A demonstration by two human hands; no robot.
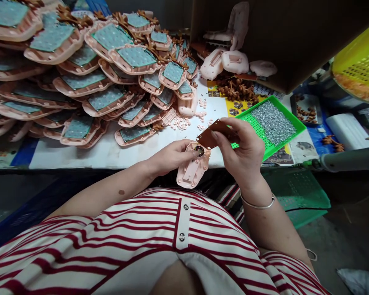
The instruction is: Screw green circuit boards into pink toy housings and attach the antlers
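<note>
Low over the table's front edge, my left hand point(172, 157) grips a pink plastic shell point(192, 174) with its inner side facing up. The left thumb rests by a small round dark-rimmed part point(199, 151) near the shell's top. My right hand point(244, 145) is closed on a flat brown circuit board point(207, 135), pinched between thumb and fingers. Small holes show along the board's edges. Its lower corner is close above the shell; whether they touch I cannot tell.
Stacked pink shells with teal boards point(138, 55) fill the left. A green tray point(266, 155) of screws point(275, 123) stands right of my hands, with brown figure-like pieces point(236, 89) behind. Small pink parts point(182, 121) lie mid-table. A cardboard box point(264, 37) and yellow basket point(361, 61) are beyond.
</note>
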